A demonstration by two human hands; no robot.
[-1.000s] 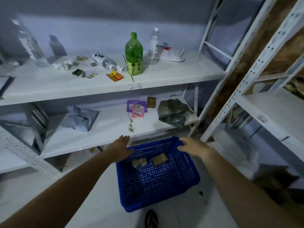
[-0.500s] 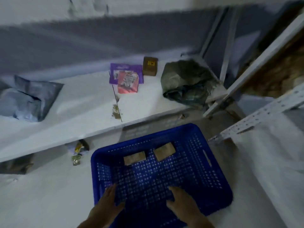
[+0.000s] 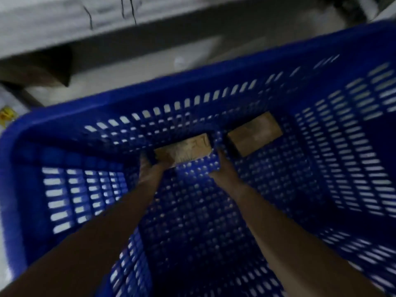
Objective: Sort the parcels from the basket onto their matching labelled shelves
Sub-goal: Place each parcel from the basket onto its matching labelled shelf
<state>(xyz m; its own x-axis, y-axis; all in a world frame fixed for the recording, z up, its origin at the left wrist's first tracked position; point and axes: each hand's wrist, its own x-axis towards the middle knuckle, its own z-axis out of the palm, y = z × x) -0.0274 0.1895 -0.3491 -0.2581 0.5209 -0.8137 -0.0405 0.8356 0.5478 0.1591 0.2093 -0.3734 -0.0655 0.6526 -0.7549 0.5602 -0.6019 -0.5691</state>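
A blue slotted basket (image 3: pixel 214 82) fills the head view, and the picture is blurred. Two small brown parcels lie on its floor by the far wall: the left parcel (image 3: pixel 186 147) and the right parcel (image 3: pixel 255 133). Both my arms reach deep into the basket. My left hand (image 3: pixel 150 166) has its fingers curled round the left end of the left parcel. My right hand (image 3: pixel 222 170) has its fingertips against that parcel's right end, in the gap between the two parcels. Blur hides whether the right hand grips it.
Beyond the basket runs the white edge of the lowest shelf (image 3: pixel 64 20), with dark handwritten marks on it. Under it are pale floor (image 3: pixel 139 67) and a dark object (image 3: pixel 42 69) at the left. A small yellow item (image 3: pixel 6 114) lies at the far left.
My head has dropped close over the basket. Both hands have moved from the near rim down to the far end, onto the left parcel.
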